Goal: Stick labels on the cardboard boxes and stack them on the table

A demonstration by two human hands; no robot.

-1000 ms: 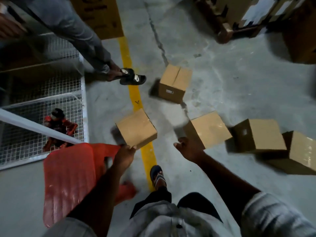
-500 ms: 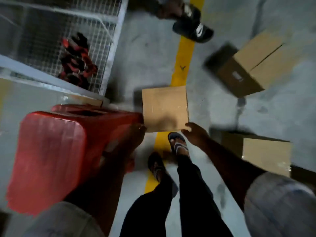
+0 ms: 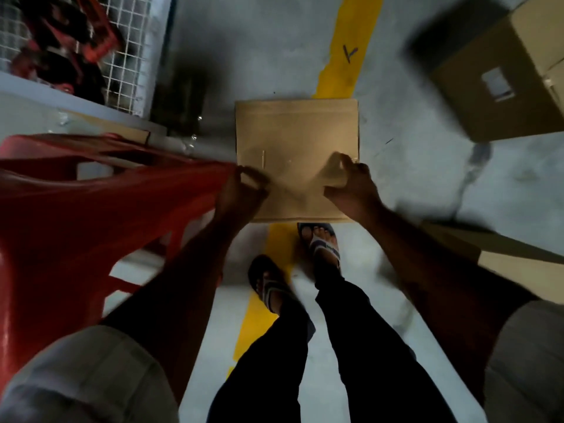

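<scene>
A plain brown cardboard box [image 3: 296, 132] lies on the floor over the yellow line, just ahead of my feet. My left hand [image 3: 241, 190] grips its near left edge with curled fingers. At the near right edge my right hand [image 3: 351, 184] holds it, fingers over the side and thumb on top. Both hands are motion-blurred. A second box [image 3: 476, 96] with a white label [image 3: 496, 83] on its side sits at the upper right. The corner of a third box [image 3: 518, 270] shows at the right, partly behind my right arm.
A red plastic stool [image 3: 76, 209] stands close on the left, touching my left forearm. Behind it is a white wire-mesh cage [image 3: 128, 65] with a red and black object [image 3: 61, 41] inside. A yellow floor line [image 3: 345, 50] runs under the box and between my sandalled feet [image 3: 320, 242].
I have bent down and closed in on the nearest box. Both hands, which hovered short of it, now lie on its near corners. The other person's foot has left the view.
</scene>
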